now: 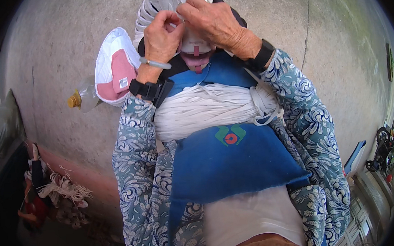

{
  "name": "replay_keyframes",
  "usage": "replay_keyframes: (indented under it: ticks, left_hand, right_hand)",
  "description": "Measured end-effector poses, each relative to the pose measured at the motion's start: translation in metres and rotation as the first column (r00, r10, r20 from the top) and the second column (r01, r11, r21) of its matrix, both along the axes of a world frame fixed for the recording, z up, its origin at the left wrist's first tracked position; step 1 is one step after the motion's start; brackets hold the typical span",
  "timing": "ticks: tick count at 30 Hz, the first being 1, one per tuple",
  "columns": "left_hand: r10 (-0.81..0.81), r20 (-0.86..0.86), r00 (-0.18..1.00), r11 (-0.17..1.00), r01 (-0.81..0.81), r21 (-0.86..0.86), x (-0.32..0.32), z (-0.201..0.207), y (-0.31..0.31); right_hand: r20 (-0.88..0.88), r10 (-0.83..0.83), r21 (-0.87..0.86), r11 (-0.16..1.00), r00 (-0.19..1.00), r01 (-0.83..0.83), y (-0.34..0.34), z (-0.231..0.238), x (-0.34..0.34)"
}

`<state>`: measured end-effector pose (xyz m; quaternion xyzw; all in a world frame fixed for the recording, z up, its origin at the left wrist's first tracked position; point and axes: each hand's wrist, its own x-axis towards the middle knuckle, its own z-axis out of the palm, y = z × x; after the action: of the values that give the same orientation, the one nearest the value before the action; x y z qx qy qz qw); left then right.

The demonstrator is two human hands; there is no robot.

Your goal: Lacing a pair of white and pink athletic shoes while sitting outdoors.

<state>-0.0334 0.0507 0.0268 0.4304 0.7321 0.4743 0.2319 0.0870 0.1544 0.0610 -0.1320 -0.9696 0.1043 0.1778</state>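
Note:
A white and pink shoe (196, 43) rests on my lap, its pink heel toward me. My left hand (163, 37) is closed at the shoe's left side, thumb and finger pinching a thin white shoelace. Over the shoe's top, my right hand (213, 25) is closed too, its fingertips pinched on the lace close to the left ones. The lace's exact path between the fingers is hard to make out. Nearer to me, a thick bundle of white laces (200, 108) lies across the blue apron (234, 166), knotted at its right end.
A white and pink shoe-like piece (115, 69) with a label lies at left, beside a clear bottle with a yellow cap (73, 100). Pale looped strips (143, 19) are by the shoe. Another person (34, 207) with a bunch of white strings (66, 187) is lower left. A motorcycle (381, 149) stands far right.

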Motion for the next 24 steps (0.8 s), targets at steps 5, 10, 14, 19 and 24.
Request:
replay_keyframes:
  ticks: [5, 10, 14, 19, 24]
  left_hand:
    - [-0.035, -0.098, 0.995, 0.999, 0.038, 0.022, -0.002, -0.008, 0.001]
    - [-0.072, -0.074, 0.995, 0.997, 0.070, -0.027, -0.002, -0.012, 0.010]
    - [-0.135, -0.272, 0.953, 0.976, 0.174, 0.127, -0.006, -0.014, 0.007]
    - [-0.220, 0.116, 0.969, 0.966, 0.233, -0.111, -0.011, -0.002, 0.005]
    - [-0.244, 0.403, 0.882, 0.936, 0.324, -0.141, -0.018, 0.006, 0.002]
  right_hand:
    - [-0.117, -0.021, -0.128, 0.992, 0.993, 0.006, 0.008, -0.005, 0.007]
    - [-0.131, -0.040, -0.698, 0.713, 0.991, -0.063, 0.005, -0.015, 0.012]
    - [0.039, -0.028, -0.907, 0.419, 0.999, 0.047, 0.013, -0.019, 0.019]
    - [0.114, 0.022, -0.851, 0.518, 0.993, 0.087, 0.015, -0.013, 0.020]
    - [-0.238, 0.031, -0.228, 0.970, 0.971, -0.087, 0.004, -0.008, 0.022]
